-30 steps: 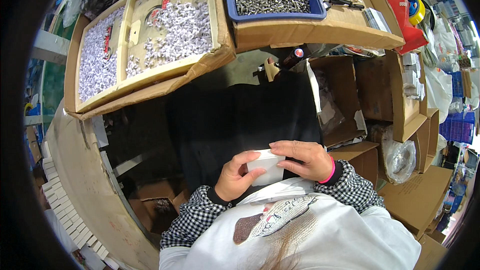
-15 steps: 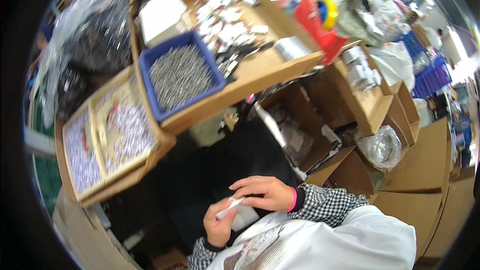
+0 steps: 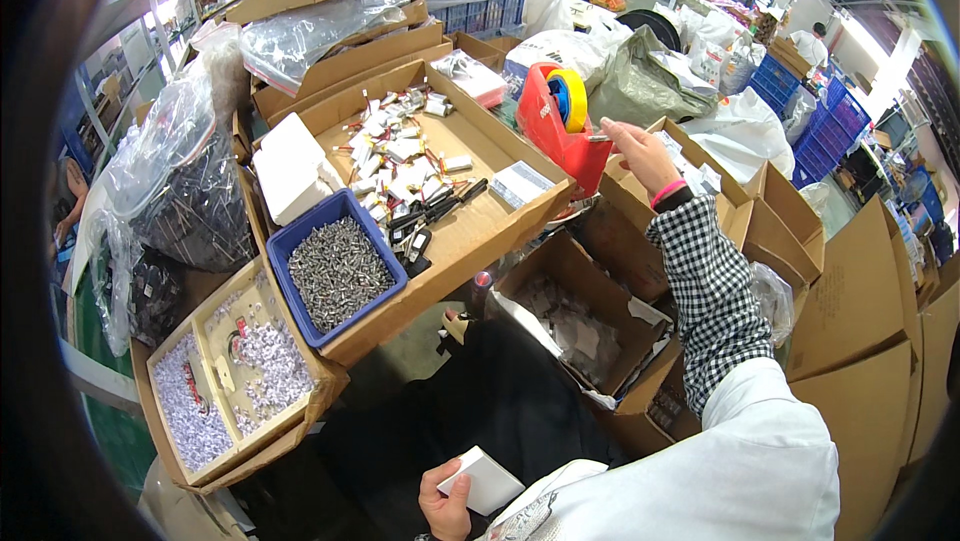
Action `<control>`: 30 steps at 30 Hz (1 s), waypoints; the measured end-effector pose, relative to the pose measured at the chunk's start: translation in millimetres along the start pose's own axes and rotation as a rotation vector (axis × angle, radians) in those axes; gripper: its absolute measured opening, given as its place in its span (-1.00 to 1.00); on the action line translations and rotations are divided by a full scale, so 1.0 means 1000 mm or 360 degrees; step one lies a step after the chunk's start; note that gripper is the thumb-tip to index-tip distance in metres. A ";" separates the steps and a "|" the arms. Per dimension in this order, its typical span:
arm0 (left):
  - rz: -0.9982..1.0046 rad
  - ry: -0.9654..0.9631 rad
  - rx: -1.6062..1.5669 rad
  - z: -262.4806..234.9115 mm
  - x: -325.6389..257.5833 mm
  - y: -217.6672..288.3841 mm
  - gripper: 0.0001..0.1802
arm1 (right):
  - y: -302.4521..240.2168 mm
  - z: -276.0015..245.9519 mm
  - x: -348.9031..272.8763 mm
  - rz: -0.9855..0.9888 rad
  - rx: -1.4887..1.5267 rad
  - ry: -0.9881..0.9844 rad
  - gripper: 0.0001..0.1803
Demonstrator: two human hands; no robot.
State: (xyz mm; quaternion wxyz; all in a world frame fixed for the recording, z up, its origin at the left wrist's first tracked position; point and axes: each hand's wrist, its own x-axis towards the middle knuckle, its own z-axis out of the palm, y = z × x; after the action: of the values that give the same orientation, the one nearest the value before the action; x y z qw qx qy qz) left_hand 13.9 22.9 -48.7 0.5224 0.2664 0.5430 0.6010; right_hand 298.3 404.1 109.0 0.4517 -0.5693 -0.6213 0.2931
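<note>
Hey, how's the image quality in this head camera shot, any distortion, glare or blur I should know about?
Head view: strong fisheye bending, so the cardboard worktable edges curve, and a black rim rings the picture. Bright overexposed light at the upper right, glare on the clear plastic bags. The right hand at the red tape dispenser and the left hand holding a small white box look reasonably sharp.

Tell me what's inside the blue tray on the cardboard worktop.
The blue tray is heaped with small grey metal parts, all much alike. They cover its floor completely, so anything beneath the pile is hidden. Each piece is too small to identify.
</note>
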 end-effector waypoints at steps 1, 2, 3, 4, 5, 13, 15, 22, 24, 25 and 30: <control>0.0002 -0.0006 -0.0022 0.001 0.000 0.000 -0.77 | 0.000 0.000 0.003 0.0057 0.0098 -0.0025 -0.65; 0.0003 -0.0014 -0.0041 0.001 0.000 0.001 -0.77 | 0.001 0.000 0.005 0.0116 0.0199 -0.0047 -0.65; 0.0014 -0.0012 -0.0045 0.001 0.000 0.002 -0.77 | 0.001 0.001 0.006 0.0175 0.0299 -0.0067 -0.66; 0.0026 -0.0011 -0.0051 0.001 -0.001 0.003 -0.77 | 0.002 0.002 0.006 0.0134 0.0400 -0.0061 -0.68; 0.0038 -0.0012 -0.0056 0.001 -0.001 0.004 -0.77 | 0.002 0.003 0.007 0.0133 0.0466 -0.0099 -0.70; 0.0094 0.0009 0.0040 0.003 -0.004 0.014 -0.77 | -0.006 0.013 0.003 0.0131 0.0841 0.0070 -0.77; 0.0117 0.0016 0.0059 0.003 -0.004 0.014 -0.77 | -0.009 0.011 -0.004 0.0150 0.0782 0.0127 -0.77; 0.0136 0.0027 0.0052 0.003 -0.001 0.008 -0.77 | -0.002 0.007 -0.036 0.0358 0.1086 0.0011 -0.80; 0.0123 0.0018 0.0050 0.001 -0.001 0.006 -0.76 | 0.004 0.008 -0.041 0.0394 0.1172 -0.0052 -0.80; 0.0113 0.0008 0.0065 0.000 -0.001 0.006 -0.75 | 0.007 0.009 -0.043 0.0417 0.1216 -0.0085 -0.80; 0.0083 -0.0098 0.0138 -0.005 -0.003 0.005 -0.63 | 0.021 0.022 -0.044 0.0365 0.1417 -0.0020 -0.80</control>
State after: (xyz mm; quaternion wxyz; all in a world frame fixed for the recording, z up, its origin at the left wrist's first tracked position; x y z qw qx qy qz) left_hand 8.7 18.6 -44.6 0.5110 0.3212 0.5451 0.5818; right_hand 285.1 368.5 71.5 0.6131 -0.3830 -0.3705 0.5832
